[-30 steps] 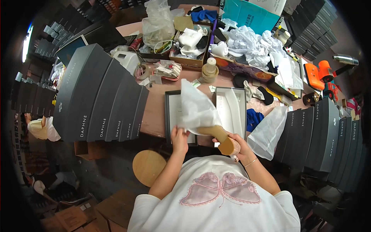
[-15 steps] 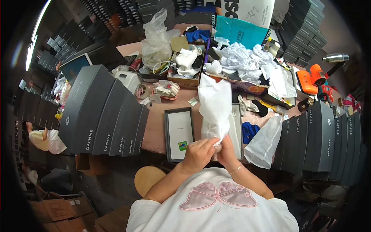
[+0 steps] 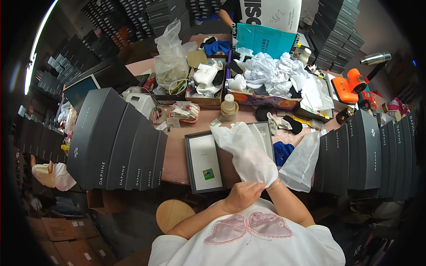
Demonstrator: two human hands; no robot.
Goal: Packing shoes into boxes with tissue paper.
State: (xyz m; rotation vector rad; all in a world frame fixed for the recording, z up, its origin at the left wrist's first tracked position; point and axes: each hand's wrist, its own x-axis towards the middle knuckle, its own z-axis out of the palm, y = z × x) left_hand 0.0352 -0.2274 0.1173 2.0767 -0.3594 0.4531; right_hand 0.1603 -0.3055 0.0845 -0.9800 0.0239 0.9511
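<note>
A thin white cloth-like bag (image 3: pixel 248 150) is pulled over my right hand up to the wrist. The fingers of that hand are hidden inside it; my right forearm (image 3: pixel 288 201) comes out of the bag's mouth. My left hand (image 3: pixel 243 196) pinches the rim of the bag beside the right wrist. Beyond the hands lies an open dark grey box (image 3: pixel 190 166) with a white inside and a small green square (image 3: pixel 208 174) in it. A second shallow box part (image 3: pixel 267 139) is partly covered by the bag. Another white bag (image 3: pixel 301 164) lies to the right.
Stacks of dark grey shoe boxes stand at left (image 3: pixel 95 137) and right (image 3: pixel 366 150). A cream bottle (image 3: pixel 229 108), a carton of crumpled white paper (image 3: pixel 270 73) and a blue cloth (image 3: pixel 284 151) are on the table. An orange tape dispenser (image 3: pixel 346 88) stands far right. A round stool (image 3: pixel 173 215) is below.
The right hand has gone deeper into the bag, which now covers it to the wrist. The bag has tipped lower and to the left, uncovering the bottle behind it.
</note>
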